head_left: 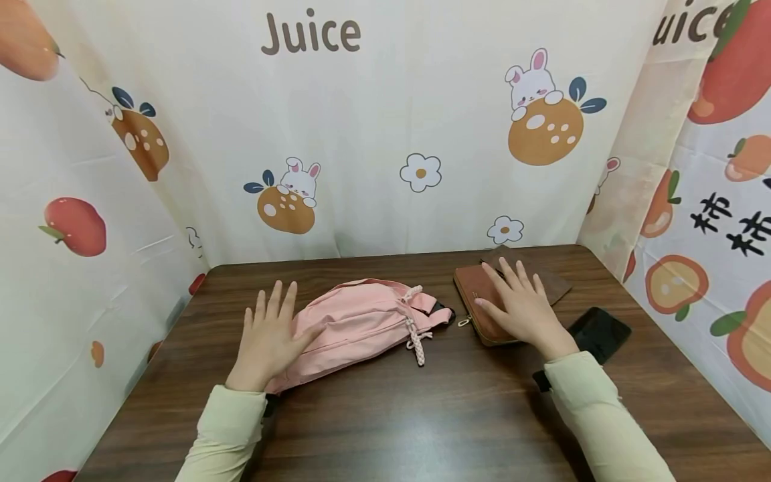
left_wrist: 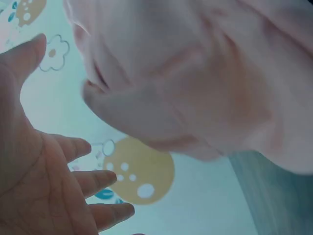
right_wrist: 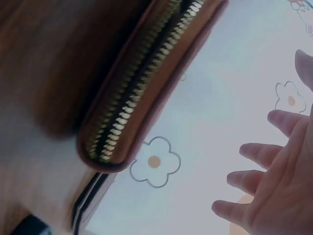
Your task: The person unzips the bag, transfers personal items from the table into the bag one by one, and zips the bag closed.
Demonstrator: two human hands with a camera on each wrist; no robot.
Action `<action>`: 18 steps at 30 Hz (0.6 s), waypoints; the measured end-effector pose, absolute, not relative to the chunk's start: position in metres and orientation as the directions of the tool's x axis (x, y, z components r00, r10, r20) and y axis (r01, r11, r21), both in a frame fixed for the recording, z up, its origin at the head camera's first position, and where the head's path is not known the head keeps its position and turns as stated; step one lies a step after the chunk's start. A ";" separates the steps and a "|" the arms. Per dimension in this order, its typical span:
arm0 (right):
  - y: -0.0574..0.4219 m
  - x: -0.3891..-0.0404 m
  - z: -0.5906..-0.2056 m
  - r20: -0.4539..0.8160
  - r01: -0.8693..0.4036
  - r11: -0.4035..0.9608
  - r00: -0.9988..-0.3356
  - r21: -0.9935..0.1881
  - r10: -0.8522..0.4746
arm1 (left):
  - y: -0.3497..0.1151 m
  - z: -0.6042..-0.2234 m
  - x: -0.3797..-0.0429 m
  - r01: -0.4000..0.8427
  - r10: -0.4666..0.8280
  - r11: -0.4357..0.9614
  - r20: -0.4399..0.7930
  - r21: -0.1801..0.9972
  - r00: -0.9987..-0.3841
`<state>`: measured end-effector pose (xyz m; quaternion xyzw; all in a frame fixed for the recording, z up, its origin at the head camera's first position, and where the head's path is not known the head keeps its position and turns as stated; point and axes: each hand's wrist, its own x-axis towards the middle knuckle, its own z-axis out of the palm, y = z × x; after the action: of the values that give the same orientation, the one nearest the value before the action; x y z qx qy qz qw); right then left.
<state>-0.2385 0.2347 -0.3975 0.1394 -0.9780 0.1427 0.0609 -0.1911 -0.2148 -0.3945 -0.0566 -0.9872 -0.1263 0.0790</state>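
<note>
A pink waist bag [head_left: 355, 328] with braided cord pulls lies on the left half of the table. My left hand [head_left: 269, 338] is raised over its left end with fingers spread and nothing held. In the left wrist view the pink cloth [left_wrist: 186, 88] fills the upper right, apart from the palm [left_wrist: 39, 181]. My right hand [head_left: 521, 304] hovers with straight fingers above a brown zip wallet [head_left: 476, 288], partly covering it. The right wrist view shows the wallet's gold zipper [right_wrist: 132, 103] running along its edge, with the gap between its teeth visible.
Behind the wallet lies a flat dark brown piece [head_left: 551, 281], partly hidden. A black phone-like slab [head_left: 599, 333] rests to the right, under my forearm's side. The wooden table [head_left: 385, 428] backs onto a printed curtain [head_left: 373, 120], with more curtain at both sides.
</note>
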 end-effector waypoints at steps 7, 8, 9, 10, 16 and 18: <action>0.223 -0.241 -0.390 0.221 -0.366 0.881 -0.925 -0.299 -0.309 | -0.194 -0.386 -0.185 0.281 0.187 0.927 0.340 0.251 -0.921; 0.221 -0.242 -0.389 0.236 -0.382 0.874 -0.918 -0.300 -0.320 | -0.191 -0.385 -0.184 0.309 0.204 0.917 0.368 0.251 -0.907; 0.218 -0.242 -0.388 0.248 -0.399 0.867 -0.910 -0.300 -0.333 | -0.187 -0.385 -0.183 0.333 0.219 0.908 0.389 0.255 -0.895; 0.216 -0.243 -0.387 0.258 -0.413 0.859 -0.903 -0.301 -0.344 | -0.184 -0.385 -0.183 0.357 0.233 0.899 0.411 0.255 -0.881; 0.201 -0.246 -0.386 0.275 -0.490 0.822 -0.865 -0.290 -0.419 | -0.166 -0.389 -0.179 0.475 0.320 0.855 0.509 0.208 -0.799; 0.196 -0.246 -0.387 0.276 -0.510 0.811 -0.854 -0.286 -0.440 | -0.160 -0.391 -0.178 0.510 0.350 0.839 0.530 0.188 -0.772</action>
<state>-0.2461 0.1958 -0.3869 0.2512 -0.9464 0.1775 0.0986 -0.1778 -0.1602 -0.3909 -0.2319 -0.9272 -0.1628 0.2449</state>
